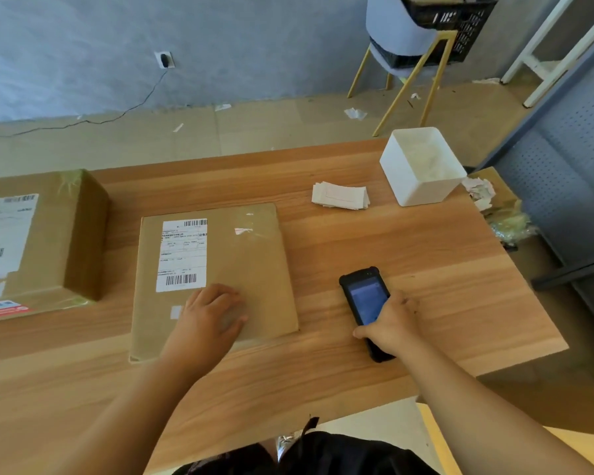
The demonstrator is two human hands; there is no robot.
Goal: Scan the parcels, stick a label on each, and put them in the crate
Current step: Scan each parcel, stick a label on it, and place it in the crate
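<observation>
A flat brown parcel (251, 269) with a white shipping label (182, 255) lies in the middle of the wooden table (443, 269). My left hand (211, 313) rests on its near part, fingers spread flat, just below the label's barcode. My right hand (390, 325) grips a black handheld scanner (366, 296) that lies on the table to the right of the parcel, screen up. A bigger brown box (48, 241) with its own label stands at the left. A stack of white labels (340, 197) lies at the back right. The black crate (460, 25) sits on a chair beyond the table.
A white square bin (422, 166) stands at the table's back right corner, next to crumpled paper scraps (480, 193). A grey perforated metal rack (570, 159) is at the right. A cable runs from a wall socket (164, 60) across the floor.
</observation>
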